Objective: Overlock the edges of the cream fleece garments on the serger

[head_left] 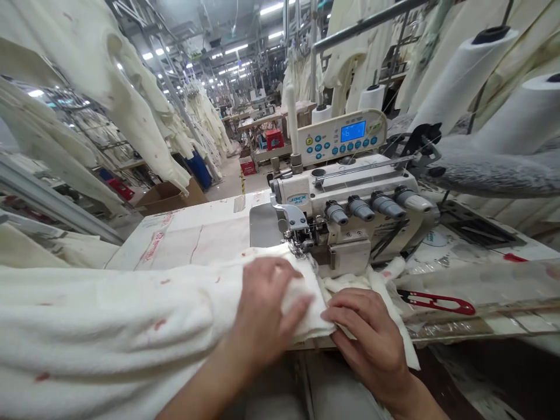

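Note:
White fleecy fabric [175, 309] with small reddish marks spreads from the left up to the needle area of a JACK overlock sewing machine [345, 210]. On top of it, near the presser foot [300, 236], rests my left hand [269, 303], slightly blurred, fingers bent and thumb apart from them. My right hand [371, 332] pinches the fabric's near right edge between thumb and fingers. Just beyond the right hand, a bunched white strip of cloth [396, 315] hangs over the table edge.
Red thread snips [437, 302] lie at the right of the table. Large white thread cones [466, 79] stand behind the machine, beside a control panel [341, 137] with a blue screen. Cream garments [126, 111] hang at the left, above a cardboard box [170, 195].

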Motion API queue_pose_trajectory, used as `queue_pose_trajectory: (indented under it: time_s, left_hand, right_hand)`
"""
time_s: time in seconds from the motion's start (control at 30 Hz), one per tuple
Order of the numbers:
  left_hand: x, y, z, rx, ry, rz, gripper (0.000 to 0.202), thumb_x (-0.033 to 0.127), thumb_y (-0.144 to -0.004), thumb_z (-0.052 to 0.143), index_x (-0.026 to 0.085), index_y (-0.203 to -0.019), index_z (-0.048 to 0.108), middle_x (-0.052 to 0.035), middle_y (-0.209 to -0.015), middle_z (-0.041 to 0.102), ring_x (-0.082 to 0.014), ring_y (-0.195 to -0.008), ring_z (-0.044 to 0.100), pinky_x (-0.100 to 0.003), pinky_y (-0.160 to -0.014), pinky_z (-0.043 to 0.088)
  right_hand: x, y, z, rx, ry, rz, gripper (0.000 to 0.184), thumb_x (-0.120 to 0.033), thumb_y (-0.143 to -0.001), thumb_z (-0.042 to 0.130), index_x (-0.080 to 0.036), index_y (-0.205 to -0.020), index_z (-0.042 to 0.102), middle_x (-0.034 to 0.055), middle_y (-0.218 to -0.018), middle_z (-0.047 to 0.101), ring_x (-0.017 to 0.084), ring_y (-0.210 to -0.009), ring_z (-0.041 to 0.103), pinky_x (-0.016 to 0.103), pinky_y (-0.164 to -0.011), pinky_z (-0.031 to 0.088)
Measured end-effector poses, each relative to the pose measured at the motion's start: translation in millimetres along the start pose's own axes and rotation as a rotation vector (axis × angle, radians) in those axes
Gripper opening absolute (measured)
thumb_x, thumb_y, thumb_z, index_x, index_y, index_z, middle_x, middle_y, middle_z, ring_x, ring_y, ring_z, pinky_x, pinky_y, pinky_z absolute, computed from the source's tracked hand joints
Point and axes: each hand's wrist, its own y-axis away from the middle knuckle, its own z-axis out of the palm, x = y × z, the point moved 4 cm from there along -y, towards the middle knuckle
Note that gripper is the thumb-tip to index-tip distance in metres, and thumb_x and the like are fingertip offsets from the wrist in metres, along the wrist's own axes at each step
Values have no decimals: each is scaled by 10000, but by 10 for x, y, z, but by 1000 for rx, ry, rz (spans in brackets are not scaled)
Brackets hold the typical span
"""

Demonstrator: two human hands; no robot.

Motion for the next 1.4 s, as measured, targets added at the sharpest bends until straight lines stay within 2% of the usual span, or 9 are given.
queue_pose_trajectory:
  time_s: [0.1,0.23,0.7,0.9,1.0,1.1,1.23,1.3,1.4]
  left_hand:
    - [-349,-278,56,-106,-112,-216,194,331,-861,442,196,-974,522,-95,-1193,502,-254,-1127,399,-450,-934,297]
    - [-608,-468,191,-222,-67,-262,127,308,-829,476,200,-884,514,-52,-1085,555,-225,-1052,452,-430,-930,298]
    - [-1082,-914,358,-160,-128,-332,110,307,-771,515,202,-803,527,-79,-1027,560,-275,-1020,470,-409,-861,361]
    - [-1345,-1181,454,-141,-115,-386,268,308,-799,495,180,-1033,526,-112,-1217,493,-258,-1144,410,-355,-936,331]
    - [-1532,-1161,387,-167,-109,-465,373,342,-836,436,141,-1147,482,-159,-1253,478,-274,-1149,430,-365,-934,331]
    - [-1639,-796,168,-239,-83,-561,392,413,-853,382,116,-1039,558,-171,-1093,589,-300,-1011,528,-384,-860,373]
    - [-1325,32,-189,-318,-11,-623,461,479,-858,330,129,-776,620,-111,-800,653,-276,-804,585,-345,-742,417]
    - [-948,348,-260,-332,87,-596,446,483,-873,313,159,-949,610,-75,-921,656,-240,-882,585,-297,-768,420]
    - [-276,493,-115,-434,371,-431,365,449,-890,343,213,-1086,542,-59,-1002,635,-213,-923,571,-266,-787,394]
  right_hand:
    - [13,1,17,24,12,35,209,-13,-751,515,-184,-852,581,49,-829,571,203,-818,538,360,-707,439]
    - [73,-37,31,34,28,54,196,-47,-768,564,-202,-882,602,46,-828,588,204,-816,548,361,-707,446]
    - [294,-439,194,47,248,70,69,-131,-843,570,-155,-837,634,70,-834,620,225,-827,519,385,-741,410]
    - [87,-238,149,67,133,161,134,-106,-837,560,-154,-962,572,91,-942,593,218,-892,527,373,-785,424]
    - [-24,-114,204,1,27,176,169,-109,-852,531,-170,-1007,559,85,-969,584,212,-917,525,368,-799,430]
    - [-88,-10,262,-34,-98,206,165,-122,-869,507,-177,-1017,553,68,-945,594,197,-909,534,341,-795,428]
    - [-43,99,361,-75,-287,437,172,-240,-881,517,-197,-1035,578,34,-827,609,174,-757,554,293,-681,418]
    - [16,138,465,-130,-512,656,216,-363,-866,532,-181,-932,627,20,-684,599,158,-611,534,264,-559,390]
    - [104,150,608,-92,-838,925,425,-531,-828,505,-163,-625,564,-16,-460,482,120,-412,424,240,-415,311]
